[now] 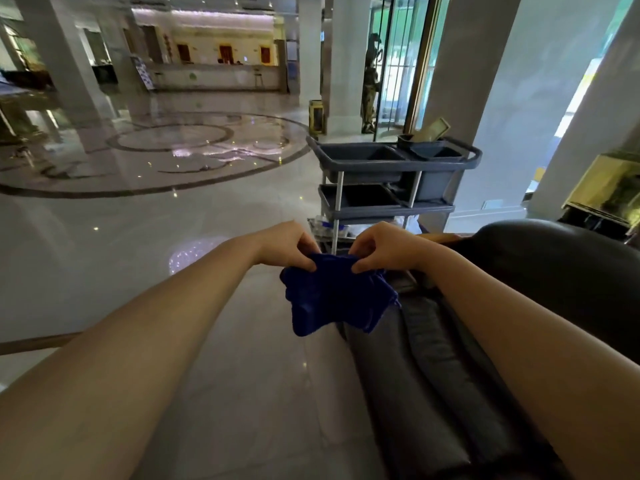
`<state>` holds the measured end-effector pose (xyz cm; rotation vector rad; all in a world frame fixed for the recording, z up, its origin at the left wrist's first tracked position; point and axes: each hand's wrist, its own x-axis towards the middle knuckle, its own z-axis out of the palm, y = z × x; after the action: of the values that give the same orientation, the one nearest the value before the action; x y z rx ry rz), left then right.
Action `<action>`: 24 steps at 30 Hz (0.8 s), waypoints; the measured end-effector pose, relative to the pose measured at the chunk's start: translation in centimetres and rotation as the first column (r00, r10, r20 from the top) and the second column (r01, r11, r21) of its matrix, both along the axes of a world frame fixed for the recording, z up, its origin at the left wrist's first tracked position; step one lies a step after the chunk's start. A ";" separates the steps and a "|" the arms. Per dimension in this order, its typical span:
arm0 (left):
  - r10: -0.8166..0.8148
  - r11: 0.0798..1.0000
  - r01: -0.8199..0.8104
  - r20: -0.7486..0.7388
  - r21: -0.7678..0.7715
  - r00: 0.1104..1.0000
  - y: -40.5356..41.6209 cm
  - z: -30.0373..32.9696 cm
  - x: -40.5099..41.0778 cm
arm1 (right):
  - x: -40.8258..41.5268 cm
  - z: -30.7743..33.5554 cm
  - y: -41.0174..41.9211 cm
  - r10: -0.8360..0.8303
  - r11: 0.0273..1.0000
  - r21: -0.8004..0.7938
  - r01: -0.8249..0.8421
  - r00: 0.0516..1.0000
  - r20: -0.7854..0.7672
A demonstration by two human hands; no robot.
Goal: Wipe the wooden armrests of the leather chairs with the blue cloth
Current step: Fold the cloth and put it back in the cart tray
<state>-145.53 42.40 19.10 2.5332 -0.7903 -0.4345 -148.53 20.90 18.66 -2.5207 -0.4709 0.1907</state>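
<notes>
1. Our left hand (289, 245) pinches the top edge of the blue cloth (337, 294) between curled fingers and thumb, on the cloth's left side.
2. Our right hand (384, 247) pinches the same top edge just beside it, fingers curled round a fold of the fabric; the two hands are near each other but apart.
3. The cloth hangs bunched and crumpled below both hands, held in the air above the floor and the chair's edge, touching no armrest.
4. Both our bare forearms reach forward from the lower corners of the view.
5. Below and right of the cloth lies the dark leather chair (561, 271), its padded cushions running towards us; a strip of wooden armrest (446, 238) shows just behind our right wrist.
6. Beyond our hands stands a grey cleaning cart (391, 168) with two shelves and bins on top.
7. Around it spreads the polished marble floor (138, 237) of a lobby, with white columns (467, 71) and a reception desk (218, 76) far off.
</notes>
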 end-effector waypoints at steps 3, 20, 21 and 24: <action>-0.011 1.000 0.011 -0.018 -0.011 1.000 0.7 -0.6 5.0 | 4.9 -0.5 0.6 0.003 1.000 -0.014 -0.003 1.000 -0.007; -0.013 1.000 0.013 0.039 0.000 0.999 0.7 0.0 48.1 | 48.0 -0.4 0.5 -0.031 0.999 0.009 0.031 0.999 0.042; -0.019 1.000 0.019 0.044 0.005 0.999 0.8 0.0 50.8 | 50.5 -0.4 0.7 -0.040 0.999 0.003 0.040 0.998 0.047; -0.053 0.999 0.052 0.061 0.015 0.997 1.1 -0.1 58.6 | 57.7 -0.4 1.1 -0.070 0.998 -0.004 0.070 0.996 0.054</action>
<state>-86.90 43.51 19.04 2.5538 -0.8808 -0.3816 -90.82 21.95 18.26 -2.5488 -0.4026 0.0975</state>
